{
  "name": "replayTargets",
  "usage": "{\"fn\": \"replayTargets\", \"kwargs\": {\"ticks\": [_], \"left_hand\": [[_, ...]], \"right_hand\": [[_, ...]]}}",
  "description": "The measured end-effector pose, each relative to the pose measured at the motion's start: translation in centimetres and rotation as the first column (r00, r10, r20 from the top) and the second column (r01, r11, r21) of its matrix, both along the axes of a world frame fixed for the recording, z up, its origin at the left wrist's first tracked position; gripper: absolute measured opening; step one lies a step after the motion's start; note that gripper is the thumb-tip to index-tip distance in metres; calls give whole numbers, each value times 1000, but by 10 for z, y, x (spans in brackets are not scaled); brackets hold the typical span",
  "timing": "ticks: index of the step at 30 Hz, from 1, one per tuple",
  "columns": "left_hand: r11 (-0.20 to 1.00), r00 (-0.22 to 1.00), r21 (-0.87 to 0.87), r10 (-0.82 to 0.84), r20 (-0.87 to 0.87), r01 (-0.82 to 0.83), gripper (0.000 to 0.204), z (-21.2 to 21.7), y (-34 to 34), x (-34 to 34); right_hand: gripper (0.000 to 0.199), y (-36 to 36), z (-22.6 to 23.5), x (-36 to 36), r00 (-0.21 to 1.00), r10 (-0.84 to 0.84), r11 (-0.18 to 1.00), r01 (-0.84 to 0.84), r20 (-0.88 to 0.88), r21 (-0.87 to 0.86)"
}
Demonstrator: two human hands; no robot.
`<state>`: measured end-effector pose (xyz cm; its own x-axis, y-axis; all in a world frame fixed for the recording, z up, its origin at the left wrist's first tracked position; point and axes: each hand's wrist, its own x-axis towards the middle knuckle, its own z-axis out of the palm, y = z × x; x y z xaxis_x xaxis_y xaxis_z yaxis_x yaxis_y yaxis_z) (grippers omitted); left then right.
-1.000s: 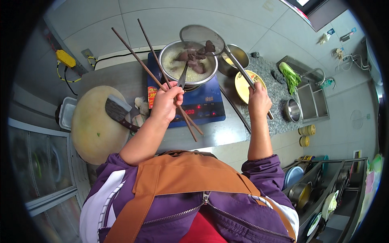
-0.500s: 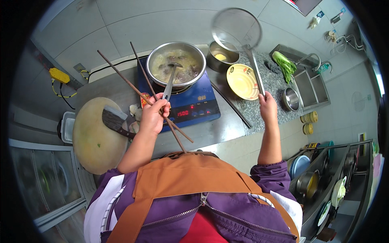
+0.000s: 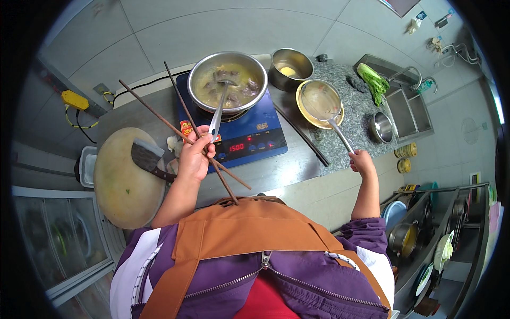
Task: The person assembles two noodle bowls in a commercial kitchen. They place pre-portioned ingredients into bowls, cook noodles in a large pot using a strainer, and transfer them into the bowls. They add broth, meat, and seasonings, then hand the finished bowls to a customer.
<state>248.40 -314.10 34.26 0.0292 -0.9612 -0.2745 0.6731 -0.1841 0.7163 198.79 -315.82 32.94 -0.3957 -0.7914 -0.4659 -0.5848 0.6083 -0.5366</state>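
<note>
the strainer (image 3: 320, 101) is gripped by right hand (image 3: 362, 161) fingers over the yellow plate (image 3: 307, 112) at two o'clock; left hand (image 3: 194, 158) pinches chopsticks (image 3: 175, 127); it should be kept level.

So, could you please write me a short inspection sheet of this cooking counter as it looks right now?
Surface: grey counter, speckled stone part at right.
Job's things: pot of broth with dark pieces on blue cooktop; ladle standing in it; strainer over yellow plate.
Clutter: cleaver on round board; steel bowl; small bowl; greens by sink.
Grips: left hand holds long chopsticks and the ladle handle; right hand holds strainer handle.
Cables: black cord along wall; yellow plug.
Surroundings: tiled wall, shelves with dishes at right.
</note>
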Motion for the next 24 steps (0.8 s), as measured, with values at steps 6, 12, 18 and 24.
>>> {"fn": "replayTargets", "kwargs": {"ticks": [6, 12, 18, 24], "left_hand": [[998, 996, -24, 60, -60, -62, 10, 2, 6, -4], [997, 996, -39, 70, -53, -72, 7, -1, 10, -4], [988, 989, -79, 124, -85, -131, 7, 0, 16, 3], [982, 985, -101, 149, -88, -158, 8, 3, 32, 24]], "right_hand": [[45, -12, 19, 5, 928, 218, 973, -183, -303, 139], [77, -1, 35, 32, 716, 263, 964, -215, -647, 153], [61, 44, 50, 73, 625, -130, 744, -452, -770, -492], [25, 103, 32, 139, 843, -12, 650, -402, -537, -645]]}}
